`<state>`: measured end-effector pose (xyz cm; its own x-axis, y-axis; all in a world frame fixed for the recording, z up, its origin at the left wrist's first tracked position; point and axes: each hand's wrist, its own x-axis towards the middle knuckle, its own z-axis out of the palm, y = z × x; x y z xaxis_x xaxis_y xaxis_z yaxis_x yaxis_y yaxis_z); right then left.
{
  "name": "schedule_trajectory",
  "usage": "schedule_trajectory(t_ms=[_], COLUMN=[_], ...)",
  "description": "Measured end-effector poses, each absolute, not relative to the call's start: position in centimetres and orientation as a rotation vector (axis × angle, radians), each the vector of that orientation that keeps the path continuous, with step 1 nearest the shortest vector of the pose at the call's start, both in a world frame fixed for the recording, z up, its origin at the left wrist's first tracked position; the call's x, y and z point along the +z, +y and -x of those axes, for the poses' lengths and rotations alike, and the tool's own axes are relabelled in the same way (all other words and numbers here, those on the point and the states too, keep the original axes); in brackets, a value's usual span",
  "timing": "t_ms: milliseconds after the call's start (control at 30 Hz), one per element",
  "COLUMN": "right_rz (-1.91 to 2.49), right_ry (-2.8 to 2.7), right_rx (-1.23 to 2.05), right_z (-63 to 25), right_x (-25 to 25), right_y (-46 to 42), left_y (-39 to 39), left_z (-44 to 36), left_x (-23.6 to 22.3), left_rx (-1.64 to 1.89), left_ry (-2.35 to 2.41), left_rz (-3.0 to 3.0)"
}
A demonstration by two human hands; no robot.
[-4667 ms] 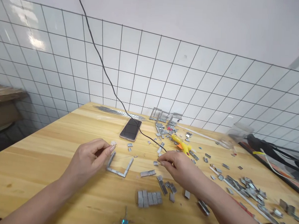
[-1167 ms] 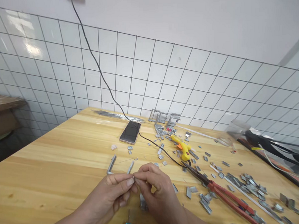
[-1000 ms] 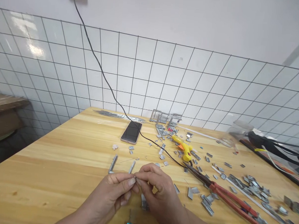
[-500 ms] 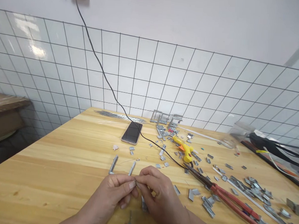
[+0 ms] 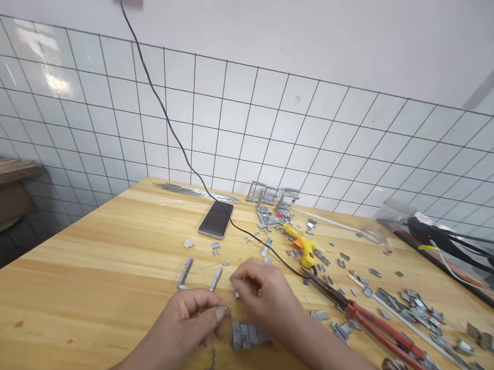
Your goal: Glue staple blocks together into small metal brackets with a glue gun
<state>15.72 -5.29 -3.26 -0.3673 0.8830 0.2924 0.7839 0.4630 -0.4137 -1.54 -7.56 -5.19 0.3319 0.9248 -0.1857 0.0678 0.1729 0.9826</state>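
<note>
Head view: from where I stand, both hands are low over the counter (image 5: 93,271), just apart. The left hand (image 5: 184,322) has thumb and forefinger nearly meeting, the right hand (image 5: 268,296) curls its fingers; I can't tell whether either grip is closed on anything. The grey frame (image 5: 186,272) lies just beyond the left hand, partly hidden. Blocks (image 5: 245,336) sit beside the right hand, pliers (image 5: 376,323) farther right.

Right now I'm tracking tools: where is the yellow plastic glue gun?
In the head view, the yellow glue gun lies right of centre, just beyond the red-handled metal pliers.
</note>
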Motion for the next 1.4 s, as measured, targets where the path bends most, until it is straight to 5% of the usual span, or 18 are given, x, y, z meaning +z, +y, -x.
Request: schedule_trajectory(t_ms=[533, 1067, 1400], right_rz=[1.885, 1.051, 1.027], right_ry=[-2.473, -2.086, -1.774], right_rx=[0.047, 0.897, 1.129], right_z=[-16.0, -16.5, -16.0], right_x=[-3.8, -1.2, -2.4], right_y=[2.7, -9.2, -8.8], left_y=[-6.9, -8.0, -8.1], left_z=[2.5, 1.7, 1.8], left_x=[-5.0, -6.7, -6.4], left_rx=[0.992, 0.734, 0.729], left_ry=[1.076, 0.770, 0.702], left_rz=[-1.325, -1.090, -1.007])
